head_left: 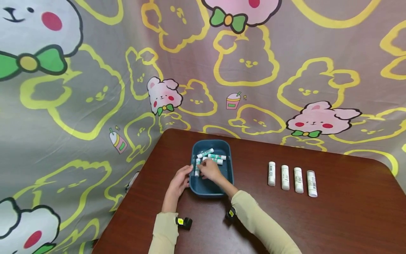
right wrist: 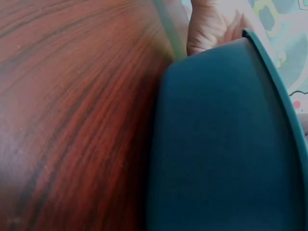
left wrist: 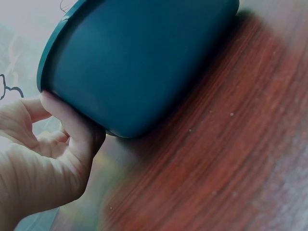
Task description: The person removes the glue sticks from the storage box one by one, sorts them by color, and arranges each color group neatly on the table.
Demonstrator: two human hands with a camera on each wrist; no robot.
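A dark blue plastic bin (head_left: 227,155) stands on the table with several white glue sticks with green labels in it. My left hand (head_left: 180,181) holds the bin's left side, its thumb against the outer wall under the rim in the left wrist view. Reaching over the right side, my right hand (head_left: 210,170) is inside the bin, its fingertips pinching a glue stick (head_left: 197,172) that lies lengthwise along the left wall. Just beyond the fingers lie a crosswise glue stick (head_left: 219,161), another (head_left: 217,156) and a slanted one (head_left: 205,152). The right wrist view shows only the bin's outside and part of the left hand.
To the right of the bin, several larger white glue sticks (head_left: 285,177) lie side by side in a row on the brown wooden table (head_left: 349,197). A patterned curtain (head_left: 253,70) hangs along the table's back and left edges.
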